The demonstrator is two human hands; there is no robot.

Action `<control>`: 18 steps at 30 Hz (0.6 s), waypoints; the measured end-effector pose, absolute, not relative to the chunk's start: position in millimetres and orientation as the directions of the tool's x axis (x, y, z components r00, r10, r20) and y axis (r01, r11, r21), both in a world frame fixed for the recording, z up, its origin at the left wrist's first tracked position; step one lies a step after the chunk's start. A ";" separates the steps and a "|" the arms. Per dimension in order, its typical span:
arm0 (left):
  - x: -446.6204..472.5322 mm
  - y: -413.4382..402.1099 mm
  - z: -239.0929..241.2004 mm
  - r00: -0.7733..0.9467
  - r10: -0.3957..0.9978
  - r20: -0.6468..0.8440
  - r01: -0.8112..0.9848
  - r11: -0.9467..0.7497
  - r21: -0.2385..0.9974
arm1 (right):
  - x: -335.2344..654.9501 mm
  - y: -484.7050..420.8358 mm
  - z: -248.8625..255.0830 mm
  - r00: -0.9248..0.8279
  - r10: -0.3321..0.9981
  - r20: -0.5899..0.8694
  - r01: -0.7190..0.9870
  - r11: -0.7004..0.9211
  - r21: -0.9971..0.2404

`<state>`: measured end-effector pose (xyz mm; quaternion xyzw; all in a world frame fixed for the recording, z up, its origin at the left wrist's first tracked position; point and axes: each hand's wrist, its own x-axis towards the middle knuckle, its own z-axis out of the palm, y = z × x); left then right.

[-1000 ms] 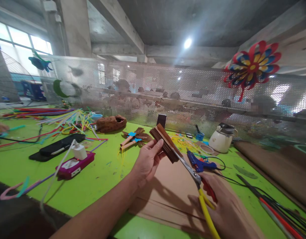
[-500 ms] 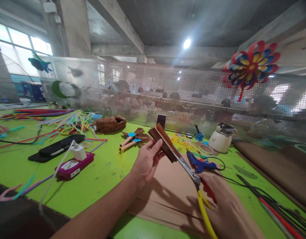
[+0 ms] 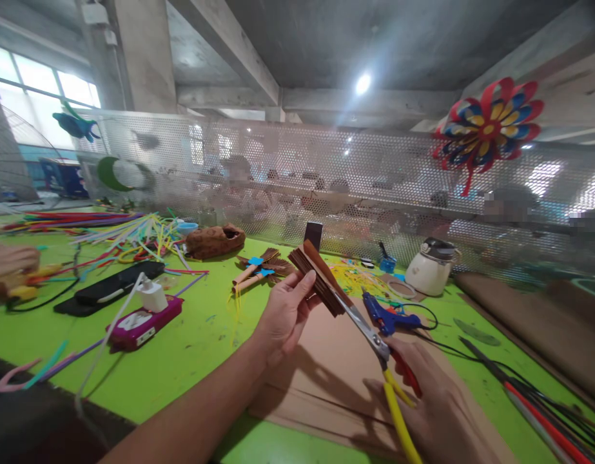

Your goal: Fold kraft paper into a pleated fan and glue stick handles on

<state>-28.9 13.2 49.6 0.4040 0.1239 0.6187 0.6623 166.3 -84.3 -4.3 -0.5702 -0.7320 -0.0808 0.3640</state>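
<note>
My left hand (image 3: 283,313) is closed on a folded stack of brown paper (image 3: 315,273), held up above the green table (image 3: 200,341). My right hand (image 3: 435,403) grips scissors (image 3: 381,354) with yellow and red handles. The scissor blades reach up to the lower edge of the brown stack. Below both hands lies a sheet of brown cardboard (image 3: 336,367).
A blue glue gun (image 3: 387,317) lies just behind the scissors, with a white kettle (image 3: 430,267) further back. At left are a pink device (image 3: 145,322) with a white plug, a black case (image 3: 111,287) and coloured straws (image 3: 133,235). Another person's hand (image 3: 9,264) shows at far left.
My hands, the brown stack and the scissors have barely moved. The other person's hand at far left has come further into view.
</note>
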 end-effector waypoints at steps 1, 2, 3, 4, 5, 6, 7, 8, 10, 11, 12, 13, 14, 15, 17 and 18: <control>-28.9 13.2 49.7 0.204 0.919 0.338 -0.720 -0.092 0.688 | 166.4 -84.4 -3.9 -0.085 0.782 0.617 0.894 0.334 -0.299; -29.0 13.2 49.8 0.205 0.918 0.338 -0.721 -0.092 0.687 | 166.3 -84.6 -3.4 -0.084 0.785 0.613 0.895 0.331 -0.301; -29.1 13.1 49.9 0.206 0.918 0.338 -0.721 -0.091 0.687 | 166.1 -85.0 -2.9 -0.085 0.786 0.612 0.895 0.330 -0.299; -29.2 13.0 50.1 0.207 0.919 0.336 -0.720 -0.089 0.688 | 165.7 -85.5 -2.3 -0.084 0.785 0.614 0.896 0.329 -0.298; -29.3 12.8 50.3 0.205 0.921 0.331 -0.719 -0.087 0.690 | 165.2 -86.0 -1.9 -0.086 0.781 0.618 0.896 0.332 -0.295; -29.3 12.7 50.5 0.203 0.923 0.326 -0.717 -0.086 0.691 | 164.6 -86.5 -1.5 -0.089 0.775 0.625 0.896 0.337 -0.290; -29.3 12.5 50.7 0.203 0.925 0.323 -0.716 -0.084 0.693 | 163.9 -87.0 -1.3 -0.094 0.767 0.635 0.895 0.344 -0.283; -29.3 12.3 50.9 0.204 0.925 0.321 -0.715 -0.083 0.694 | 163.2 -87.5 -1.1 -0.095 0.760 0.643 0.896 0.346 -0.277; -29.0 12.1 51.0 0.207 0.924 0.321 -0.711 -0.083 0.698 | 162.1 -88.1 -0.9 -0.097 0.754 0.649 0.899 0.346 -0.267; -28.9 12.0 50.9 0.209 0.923 0.323 -0.709 -0.084 0.700 | 161.8 -88.2 -0.7 -0.099 0.753 0.651 0.901 0.345 -0.262; -28.9 12.0 50.7 0.210 0.923 0.323 -0.707 -0.085 0.702 | 161.8 -88.3 -0.6 -0.099 0.751 0.653 0.903 0.343 -0.258; -28.9 12.1 50.4 0.209 0.924 0.321 -0.705 -0.086 0.705 | 162.0 -88.2 -0.4 -0.102 0.752 0.651 0.904 0.344 -0.255; -29.0 12.2 50.0 0.208 0.925 0.318 -0.702 -0.085 0.707 | 162.5 -88.1 -0.2 -0.107 0.750 0.653 0.902 0.349 -0.254; -29.2 12.4 49.7 0.210 0.926 0.314 -0.700 -0.083 0.709 | 163.3 -87.9 -0.2 -0.110 0.745 0.658 0.900 0.355 -0.253; -29.8 13.1 49.2 0.211 0.929 0.304 -0.695 -0.076 0.715 | 165.2 -87.6 -0.5 -0.108 0.745 0.658 0.900 0.355 -0.254; -30.1 13.4 49.1 0.211 0.931 0.299 -0.691 -0.074 0.719 | 166.2 -87.5 -0.9 -0.110 0.748 0.655 0.901 0.353 -0.251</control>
